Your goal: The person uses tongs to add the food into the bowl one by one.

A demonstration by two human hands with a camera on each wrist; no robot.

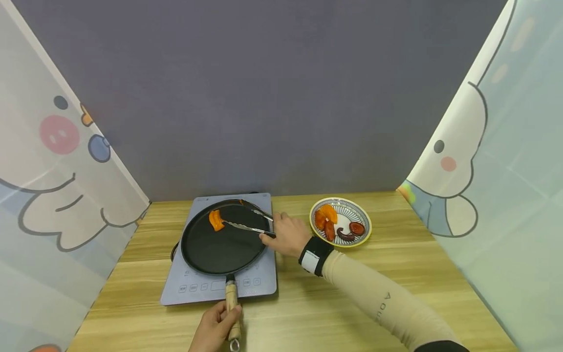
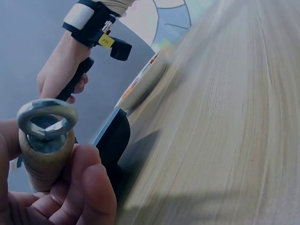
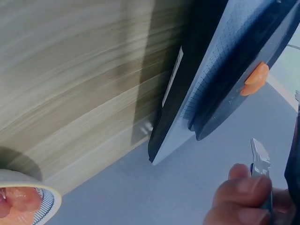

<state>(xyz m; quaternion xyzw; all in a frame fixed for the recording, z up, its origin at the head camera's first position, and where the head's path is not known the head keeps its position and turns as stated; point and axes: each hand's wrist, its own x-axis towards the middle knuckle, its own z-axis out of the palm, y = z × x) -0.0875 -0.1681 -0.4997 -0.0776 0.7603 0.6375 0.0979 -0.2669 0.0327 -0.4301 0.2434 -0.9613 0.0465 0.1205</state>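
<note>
My left hand [image 1: 213, 326] grips the wooden handle [image 1: 231, 298] of a flat black frying pan [image 1: 222, 254] on an induction cooker [image 1: 259, 288]. In the left wrist view, fingers curl around the handle's end, which has a metal ring [image 2: 47, 115]. My right hand [image 1: 291, 235] holds metal tongs [image 1: 246, 228] with dark grips over the pan's right side. Their arms are spread. One tip reaches the right side of an orange food piece [image 1: 216, 220] lying in the pan; the other is near the far rim. The right wrist view also shows this orange piece [image 3: 256, 79].
Right of the cooker stands a patterned plate [image 1: 364, 215] with orange slices [image 1: 327, 213], reddish pieces [image 1: 357, 228] and a dark curled piece [image 1: 345, 235]. A grey panel [image 1: 281, 107] rises behind the wooden table [image 1: 334, 313]. Cartoon-printed panels flank both sides.
</note>
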